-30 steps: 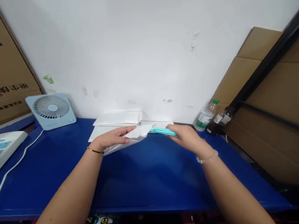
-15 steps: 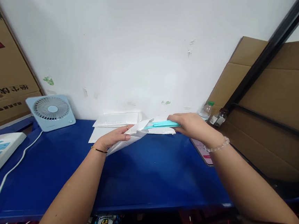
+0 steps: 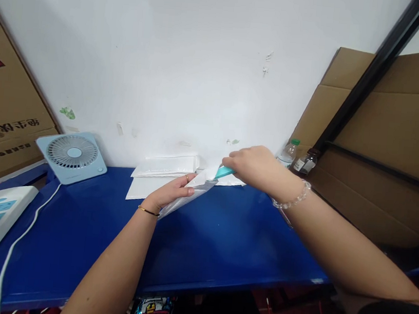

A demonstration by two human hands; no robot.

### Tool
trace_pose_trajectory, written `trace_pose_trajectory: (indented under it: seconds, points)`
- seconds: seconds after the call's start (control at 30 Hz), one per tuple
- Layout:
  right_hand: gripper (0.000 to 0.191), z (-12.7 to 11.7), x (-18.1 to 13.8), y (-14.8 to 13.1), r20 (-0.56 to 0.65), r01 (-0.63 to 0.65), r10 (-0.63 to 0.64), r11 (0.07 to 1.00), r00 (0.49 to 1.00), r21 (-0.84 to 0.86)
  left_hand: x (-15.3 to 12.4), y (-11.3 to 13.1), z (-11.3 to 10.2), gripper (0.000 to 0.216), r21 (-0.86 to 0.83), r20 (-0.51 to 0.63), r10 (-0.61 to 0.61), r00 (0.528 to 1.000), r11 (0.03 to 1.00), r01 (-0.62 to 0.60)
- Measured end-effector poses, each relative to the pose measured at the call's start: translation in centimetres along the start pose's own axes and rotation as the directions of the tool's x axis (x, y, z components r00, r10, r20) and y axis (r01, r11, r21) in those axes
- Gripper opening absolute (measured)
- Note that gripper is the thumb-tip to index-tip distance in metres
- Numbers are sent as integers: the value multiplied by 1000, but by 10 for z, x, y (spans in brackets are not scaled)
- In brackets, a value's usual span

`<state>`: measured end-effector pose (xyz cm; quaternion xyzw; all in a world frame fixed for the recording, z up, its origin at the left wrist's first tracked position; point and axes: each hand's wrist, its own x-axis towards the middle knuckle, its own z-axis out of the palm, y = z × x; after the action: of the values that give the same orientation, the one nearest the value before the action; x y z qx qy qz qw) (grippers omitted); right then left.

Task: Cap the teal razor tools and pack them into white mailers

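My left hand [image 3: 172,192] grips a white plastic mailing bag [image 3: 187,197], thumb on the near face, with the bag tilted up to the right. My right hand [image 3: 252,168] is closed on a flat turquoise item [image 3: 225,172] at the bag's mouth. Part of that item is inside the bag and part lies under my fingers, so its kind cannot be made out. Behind my left hand, more white bags or envelopes [image 3: 164,167] lie stacked against the wall. Another white piece [image 3: 231,180] shows under my right hand.
A light blue fan [image 3: 73,157] stands at the left on the blue table [image 3: 223,246]. Nearer is a white power strip [image 3: 0,222] with a cable. A clear bottle [image 3: 288,152] and a dark bottle [image 3: 306,163] stand back right. Cardboard [image 3: 398,129] lines the right side.
My right hand has moved left with the turquoise item, and more of it is inside the bag. My left hand has shifted slightly right with the bag.
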<state>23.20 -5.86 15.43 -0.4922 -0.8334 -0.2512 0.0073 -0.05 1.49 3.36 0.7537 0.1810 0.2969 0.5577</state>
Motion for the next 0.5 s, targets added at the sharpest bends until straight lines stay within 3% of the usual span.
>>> trace_pose_trajectory:
  seconds: [0.17,0.23,0.3,0.4,0.5]
  points:
    - [13,-16,24,-22,8,43,-43,998,999,47,10,-11,14,66,-160,-91,-34,995,987,19]
    - [10,-22,33,-20,31,63,-67,992,997,112,13,-17,19,65,-267,-108,-59,992,963,29]
    - [19,-27,38,-12,44,84,-97,969,994,232,15,-20,24,64,-372,-110,-81,991,928,34]
    - [35,-30,42,6,-30,146,-150,870,988,471,17,-16,32,64,-526,-88,-85,993,850,26]
    - [54,-23,42,18,-106,153,-110,690,988,707,16,-5,40,63,-671,-69,-23,997,741,-29]
